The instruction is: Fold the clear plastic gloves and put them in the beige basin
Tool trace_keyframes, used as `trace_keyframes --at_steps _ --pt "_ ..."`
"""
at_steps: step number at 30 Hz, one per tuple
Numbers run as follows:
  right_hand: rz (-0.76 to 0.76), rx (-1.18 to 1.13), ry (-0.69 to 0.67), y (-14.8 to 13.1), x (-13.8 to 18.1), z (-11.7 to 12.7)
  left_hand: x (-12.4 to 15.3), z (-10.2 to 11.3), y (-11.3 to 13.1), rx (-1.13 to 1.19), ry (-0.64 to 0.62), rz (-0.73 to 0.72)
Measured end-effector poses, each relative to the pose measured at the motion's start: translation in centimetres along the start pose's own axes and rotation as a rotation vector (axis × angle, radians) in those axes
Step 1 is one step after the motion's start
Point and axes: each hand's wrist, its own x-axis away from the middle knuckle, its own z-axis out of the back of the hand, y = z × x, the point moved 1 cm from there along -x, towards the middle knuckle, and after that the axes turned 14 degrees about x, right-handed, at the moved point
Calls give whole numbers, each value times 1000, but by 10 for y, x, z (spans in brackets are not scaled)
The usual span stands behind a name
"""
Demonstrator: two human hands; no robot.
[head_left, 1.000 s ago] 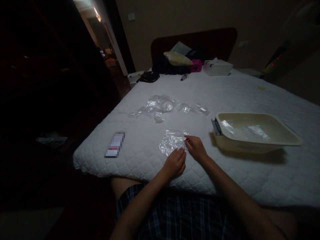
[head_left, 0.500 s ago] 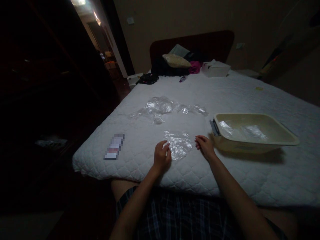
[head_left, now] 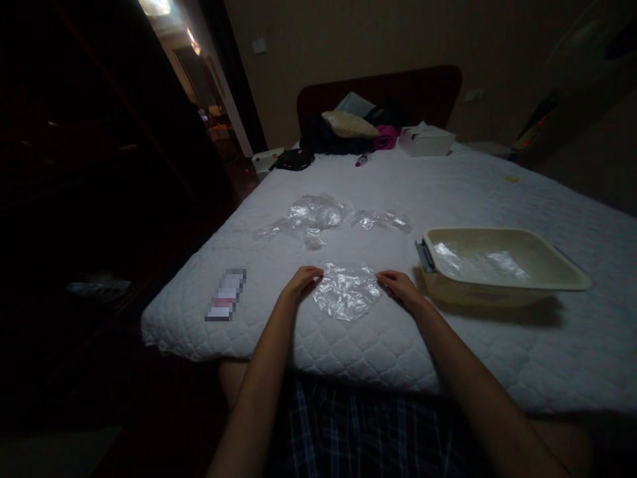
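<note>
A clear plastic bag [head_left: 348, 292], crinkled and spread out, lies on the white quilted mattress [head_left: 358, 362] in front of me. My left hand [head_left: 303, 280] pinches its upper left corner between thumb and fingers. At the upper right corner, my right hand [head_left: 397, 285] grips the plastic in the same way. Farther back lies a loose heap of more clear plastic bags [head_left: 318, 212]. A cream plastic basin [head_left: 502, 289] with grey handles stands to the right of my right hand, and flattened clear plastic bags [head_left: 502, 265] rest inside it.
A phone [head_left: 226, 295], blurred out, lies left of my left hand near the mattress edge. At the far end are a pillow [head_left: 348, 125], dark cloth, a rolled magenta cloth [head_left: 385, 137], a white box [head_left: 426, 141] and a dark bag [head_left: 294, 159].
My left hand has moved up and left to the bag's upper left corner. My right hand has come in to its right corner. The bag now lies flatter and wider.
</note>
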Motion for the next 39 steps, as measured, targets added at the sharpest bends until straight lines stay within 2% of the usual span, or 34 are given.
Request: trace_keyframes --at_steps 5,10,22,39 --pt "57 22 17 -3 -4 -4 -8 2 6 -135 -97 49" --pt "98 17 6 4 -8 -5 -15 3 3 -176 -127 45" --pt "150 27 36 8 -10 -4 -22 -1 -11 -74 -112 -53" --pt "170 21 62 5 -5 -5 -13 -3 -9 -5 -95 -89"
